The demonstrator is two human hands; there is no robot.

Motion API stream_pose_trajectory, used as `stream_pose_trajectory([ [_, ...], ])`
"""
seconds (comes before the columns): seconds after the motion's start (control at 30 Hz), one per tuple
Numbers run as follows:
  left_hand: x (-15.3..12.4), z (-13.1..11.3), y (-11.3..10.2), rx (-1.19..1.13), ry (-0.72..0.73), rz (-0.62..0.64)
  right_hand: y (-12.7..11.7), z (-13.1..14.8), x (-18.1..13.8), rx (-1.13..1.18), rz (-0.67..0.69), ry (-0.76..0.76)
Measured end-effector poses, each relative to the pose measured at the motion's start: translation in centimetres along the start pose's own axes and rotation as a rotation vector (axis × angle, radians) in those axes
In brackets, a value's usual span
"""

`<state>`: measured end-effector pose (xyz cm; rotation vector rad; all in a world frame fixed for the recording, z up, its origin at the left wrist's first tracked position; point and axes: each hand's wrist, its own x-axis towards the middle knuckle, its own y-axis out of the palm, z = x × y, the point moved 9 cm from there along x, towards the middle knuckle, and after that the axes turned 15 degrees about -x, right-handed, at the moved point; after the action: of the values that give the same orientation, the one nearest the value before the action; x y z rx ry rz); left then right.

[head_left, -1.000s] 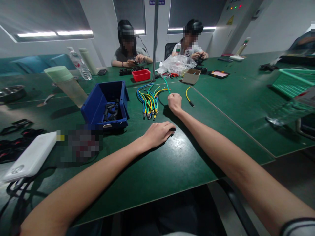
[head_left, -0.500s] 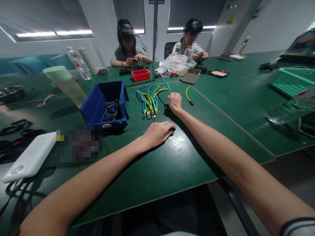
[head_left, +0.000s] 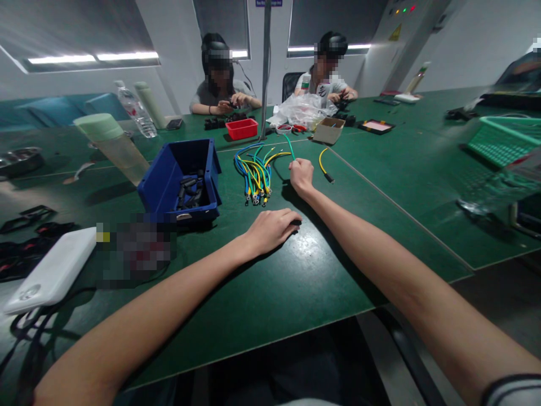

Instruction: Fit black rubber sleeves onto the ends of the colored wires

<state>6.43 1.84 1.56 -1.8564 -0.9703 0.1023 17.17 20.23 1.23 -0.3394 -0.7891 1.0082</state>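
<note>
My right hand (head_left: 301, 175) is closed in a fist around a green wire (head_left: 288, 144) that rises out of it toward the far side of the table. To its left lies a bundle of blue, yellow and green wires (head_left: 255, 172) with metal lugs at the near ends. My left hand (head_left: 274, 228) rests on the green table with fingers curled over a small dark part that is mostly hidden. A single yellow wire (head_left: 323, 164) lies just right of my right hand.
A blue bin (head_left: 177, 181) of black parts stands left of the wires. Beyond are a red tray (head_left: 242, 129), a cardboard box (head_left: 328, 131), a plastic bag (head_left: 301, 111) and two seated people. A white device (head_left: 53, 270) and black cables lie at the near left. A green basket (head_left: 502, 141) is at right.
My right hand has shifted very slightly away from me with the green wire. My left hand has stayed put.
</note>
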Motion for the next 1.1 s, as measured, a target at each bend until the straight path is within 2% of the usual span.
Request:
stream_pose_trajectory([
  [0.33,0.04,0.02,-0.08,-0.027,0.007,-0.018,0.27,0.13,-0.07,-0.027,0.013,0.010],
  [0.6,-0.28,-0.23,-0.68,-0.026,0.045,-0.093,0.24,0.14,-0.10,-0.003,0.025,0.027],
  [1.1,-0.19,-0.14,-0.53,-0.001,0.020,-0.052,0.67,0.07,0.02,0.021,0.051,0.024],
])
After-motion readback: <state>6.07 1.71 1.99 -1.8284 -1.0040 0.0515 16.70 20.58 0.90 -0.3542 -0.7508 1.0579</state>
